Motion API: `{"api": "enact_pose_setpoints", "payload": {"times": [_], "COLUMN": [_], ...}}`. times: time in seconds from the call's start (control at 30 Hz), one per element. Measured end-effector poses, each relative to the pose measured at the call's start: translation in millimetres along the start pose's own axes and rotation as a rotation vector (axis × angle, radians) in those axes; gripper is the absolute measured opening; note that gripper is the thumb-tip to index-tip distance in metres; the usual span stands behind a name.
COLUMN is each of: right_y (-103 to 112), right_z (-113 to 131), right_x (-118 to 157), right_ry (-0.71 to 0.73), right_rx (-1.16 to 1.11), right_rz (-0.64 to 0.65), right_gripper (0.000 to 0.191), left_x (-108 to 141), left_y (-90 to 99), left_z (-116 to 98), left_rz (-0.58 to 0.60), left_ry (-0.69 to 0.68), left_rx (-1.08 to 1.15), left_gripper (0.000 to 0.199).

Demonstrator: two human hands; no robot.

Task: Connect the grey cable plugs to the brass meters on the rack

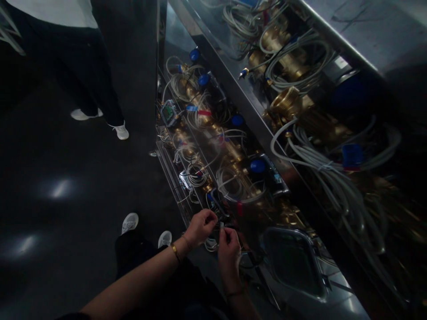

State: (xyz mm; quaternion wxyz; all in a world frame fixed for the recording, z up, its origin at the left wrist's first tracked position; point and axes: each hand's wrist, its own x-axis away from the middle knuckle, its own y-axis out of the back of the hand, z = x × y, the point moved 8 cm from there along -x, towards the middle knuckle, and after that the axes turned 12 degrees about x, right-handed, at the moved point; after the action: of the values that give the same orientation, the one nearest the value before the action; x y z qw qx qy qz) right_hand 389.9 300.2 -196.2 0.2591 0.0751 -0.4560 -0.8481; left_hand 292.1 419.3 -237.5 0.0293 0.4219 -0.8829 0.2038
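Near the bottom centre, my left hand (201,227) has its fingers pinched together, and what lies between them is too small to tell. Just right of it my right hand (229,245) is closed, thumb against fingers, around a small pale piece (222,226) at its fingertips. The hands are close together but apart, over the near end of a metal rack. Beyond them sit brass pipe assemblies (233,150) with coiled grey cables (230,183) and blue round caps (257,166). A clear-lidded box (169,112) with a green board lies further up.
A rectangular dark-faced box (293,262) lies right of my hands. A higher metal shelf (247,95) on the right carries larger brass fittings (286,105) and cable bundles. At the upper left stands another person (76,66) in dark trousers and white shoes.
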Motion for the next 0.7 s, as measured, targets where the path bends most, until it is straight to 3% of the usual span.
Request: {"api": "enact_pose_setpoints", "payload": {"times": [0.13, 0.3, 0.7], "right_y": [8, 12, 21], "right_z": [14, 24, 52], "right_x": [1, 3, 8], "right_ry": [0.263, 0.448, 0.566], "right_rx": [0.218, 0.352, 0.385], "right_rz": [-0.09, -0.17, -0.264], "right_gripper": [0.031, 0.023, 0.019], "left_x": [6, 7, 5], "left_y": [8.3, 2.1, -1.5], "left_z": [-23, -34, -34], "left_rz": [0.061, 0.129, 0.109], "left_ry": [-0.158, -0.175, -0.203], "left_rx": [-0.276, -0.376, -0.369], "left_gripper": [0.011, 0.012, 0.012]}}
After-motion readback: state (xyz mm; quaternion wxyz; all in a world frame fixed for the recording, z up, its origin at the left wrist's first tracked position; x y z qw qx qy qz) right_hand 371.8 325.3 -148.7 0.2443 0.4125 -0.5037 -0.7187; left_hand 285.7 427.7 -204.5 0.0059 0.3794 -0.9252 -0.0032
